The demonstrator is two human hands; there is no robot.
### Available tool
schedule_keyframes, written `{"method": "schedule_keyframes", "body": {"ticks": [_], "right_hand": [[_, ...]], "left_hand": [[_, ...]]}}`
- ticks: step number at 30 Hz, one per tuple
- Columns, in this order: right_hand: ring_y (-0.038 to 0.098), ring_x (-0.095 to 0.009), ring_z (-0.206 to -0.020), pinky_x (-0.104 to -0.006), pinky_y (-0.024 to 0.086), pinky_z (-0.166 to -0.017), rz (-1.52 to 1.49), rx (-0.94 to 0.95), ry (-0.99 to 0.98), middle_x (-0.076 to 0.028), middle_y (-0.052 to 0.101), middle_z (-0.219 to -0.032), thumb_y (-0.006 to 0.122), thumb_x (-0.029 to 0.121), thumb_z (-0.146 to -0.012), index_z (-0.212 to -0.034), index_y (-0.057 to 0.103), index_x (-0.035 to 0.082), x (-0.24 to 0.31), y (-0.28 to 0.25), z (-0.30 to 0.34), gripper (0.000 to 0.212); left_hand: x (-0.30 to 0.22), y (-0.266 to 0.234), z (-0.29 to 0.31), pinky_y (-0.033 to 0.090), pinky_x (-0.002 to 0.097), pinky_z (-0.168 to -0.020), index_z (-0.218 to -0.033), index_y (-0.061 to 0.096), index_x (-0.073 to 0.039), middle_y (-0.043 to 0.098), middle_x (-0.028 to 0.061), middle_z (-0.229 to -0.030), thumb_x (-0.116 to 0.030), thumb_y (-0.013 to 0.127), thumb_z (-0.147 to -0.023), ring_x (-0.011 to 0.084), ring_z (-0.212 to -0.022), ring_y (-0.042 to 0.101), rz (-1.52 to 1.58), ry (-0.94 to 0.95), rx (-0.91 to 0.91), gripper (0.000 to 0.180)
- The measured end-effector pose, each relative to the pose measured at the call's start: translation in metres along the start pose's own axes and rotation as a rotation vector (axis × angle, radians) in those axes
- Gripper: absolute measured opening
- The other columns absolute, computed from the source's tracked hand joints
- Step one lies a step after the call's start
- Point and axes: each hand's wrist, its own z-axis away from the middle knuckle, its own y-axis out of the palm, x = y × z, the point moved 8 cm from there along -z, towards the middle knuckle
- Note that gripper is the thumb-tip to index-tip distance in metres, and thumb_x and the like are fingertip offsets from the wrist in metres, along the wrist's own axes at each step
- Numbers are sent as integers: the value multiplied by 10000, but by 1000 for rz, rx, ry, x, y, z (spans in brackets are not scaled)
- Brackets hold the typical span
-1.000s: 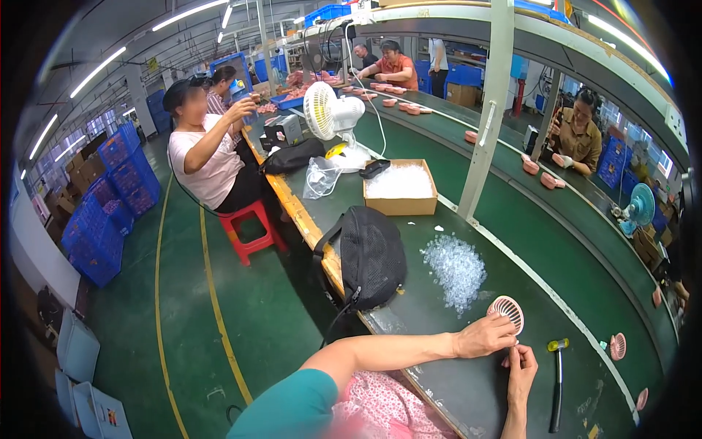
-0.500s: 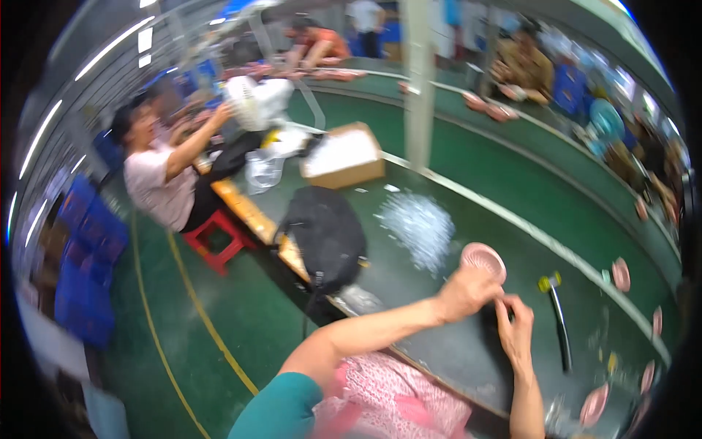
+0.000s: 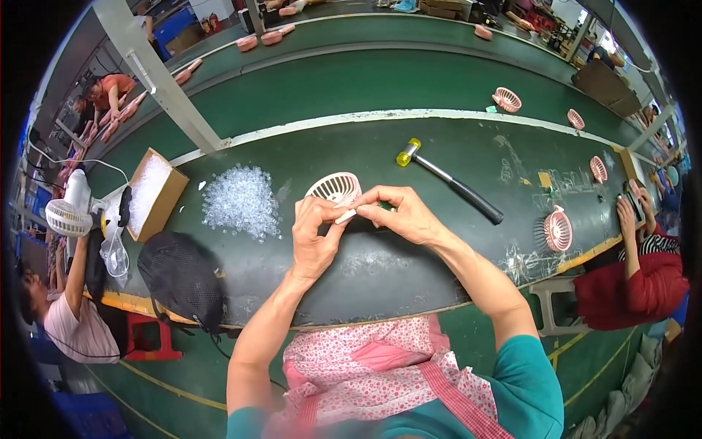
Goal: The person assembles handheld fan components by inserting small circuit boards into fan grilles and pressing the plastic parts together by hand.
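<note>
A pink slotted fan grille (image 3: 335, 187) is just beyond my hands over the dark green work surface. My left hand (image 3: 316, 235) is closed at its near edge, fingers pinched. Opposite it, my right hand (image 3: 406, 214) is closed too, with thumb and fingertips pressed together. Between the two sets of fingertips shows a small pale piece (image 3: 345, 216); whether it is part of the grille I cannot tell. A green bit (image 3: 386, 206) peeks out by the right fingers. Fingers hide the rest of what they grip.
Left of my hands lie a heap of small clear pieces (image 3: 243, 202), an open cardboard box (image 3: 158, 192) and a black mesh bag (image 3: 181, 276). A yellow-headed mallet (image 3: 452, 180) and another pink grille (image 3: 558, 230) lie to the right. Co-workers sit on both sides.
My view has swung to the right and levelled out, and the blur is gone. Both hands are still together at the pink fan grille, with the pale piece now visible between them.
</note>
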Motion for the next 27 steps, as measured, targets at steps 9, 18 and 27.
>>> {"method": "schedule_keyframes", "body": {"ticks": [9, 18, 27], "right_hand": [[617, -306, -814, -397, 471, -800, 574, -117, -574, -122, 651, -845, 741, 80, -805, -893, 685, 24, 62, 29, 12, 119], [495, -73, -736, -232, 400, -649, 198, -275, -186, -6, 575, -777, 618, 79, -929, -856, 605, -11, 2, -18, -1, 116], [556, -300, -705, -409, 440, -690, 647, -357, -208, -171, 618, -780, 589, 108, -929, -869, 602, -33, -46, -43, -30, 154]], "left_hand": [[-8, -20, 5, 469, 405, -821, -856, 685, -77, 644, 80, -845, -86, 766, -779, 271, -835, 619, -16, 154, 19, 112], [29, 17, 11, 498, 300, -819, -1110, 564, -26, 634, 94, -1014, -160, 661, -934, 143, -945, 606, 529, -424, 191, 241], [-1, 35, 24, 340, 490, -1048, -1142, 525, 1, 500, 177, -1225, -271, 725, -813, 363, -1228, 430, -243, 229, 221, 472]]}}
